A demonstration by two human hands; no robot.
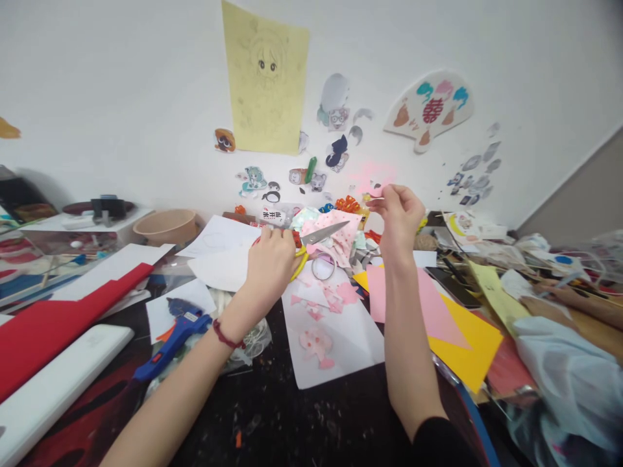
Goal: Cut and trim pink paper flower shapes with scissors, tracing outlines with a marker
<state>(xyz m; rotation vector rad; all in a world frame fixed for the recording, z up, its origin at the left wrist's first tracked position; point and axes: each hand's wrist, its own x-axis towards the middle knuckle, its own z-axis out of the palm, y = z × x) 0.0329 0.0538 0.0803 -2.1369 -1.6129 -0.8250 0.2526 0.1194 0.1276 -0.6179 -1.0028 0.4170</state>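
- Red sheet, its near end cut off by the left edge.
- Blue glue gun, partly over white paper.
- Left hand, clamped on the scissors above the middle of the table; its fingers hide part of the yellow handles. The blades, together, point right and slightly up, the long axis slanting the same way.
- White sheet below, bearing pink scraps too blurred to make out fully.
- Right hand, raised before the wall, thumb and fingertips together; anything between them is too small to tell.
- Another person's pale sleeve, cut off at right.
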